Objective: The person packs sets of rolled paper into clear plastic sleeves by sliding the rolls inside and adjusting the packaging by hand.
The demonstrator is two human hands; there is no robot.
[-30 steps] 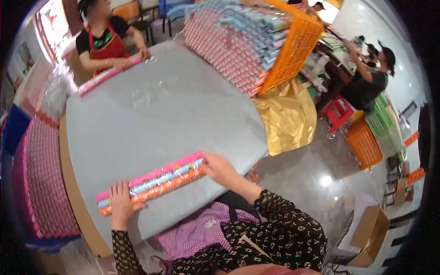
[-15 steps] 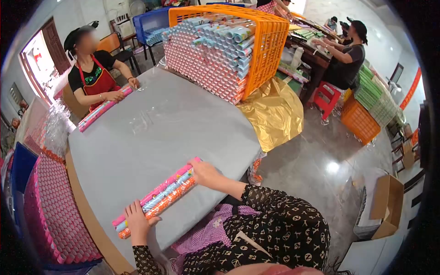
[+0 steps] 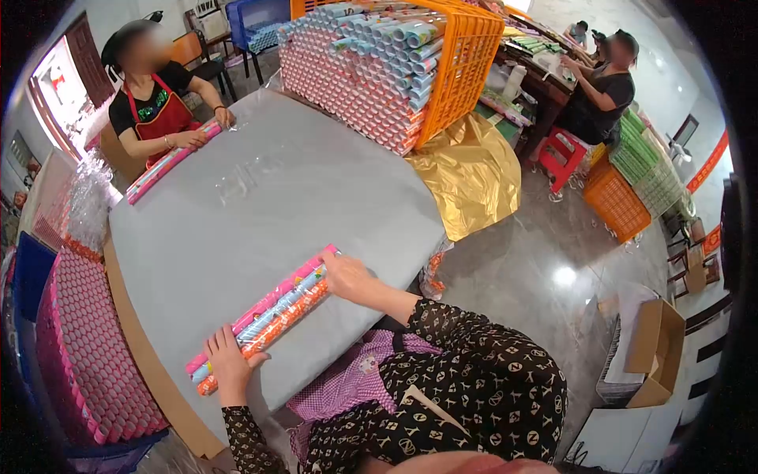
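Note:
Three patterned paper rolls lie side by side on the grey table [image 3: 316, 189]: a pink roll [image 3: 272, 302], a light blue roll [image 3: 276, 311] and an orange roll [image 3: 272, 331]. They look glossy, as if in clear film. My left hand [image 3: 227, 362] is laid over their near left end, fingers across the rolls and thumb along the orange one. Around their far right end, my right hand [image 3: 346, 276] is closed, covering the tips of the blue and orange rolls.
Across the table a co-worker [image 3: 150, 110] in a red apron holds pink rolls [image 3: 174, 162]. An orange crate [image 3: 462, 75] of stacked rolls stands at the back, with gold sheeting [image 3: 474, 178] beside it. Pink rolls [image 3: 99, 347] fill a bin at left. Clear film [image 3: 253, 174] lies mid-table.
The view has shifted slightly, so the scene sits a little differently. Both my hands keep their places on the rolls. The co-worker still holds the pink rolls.

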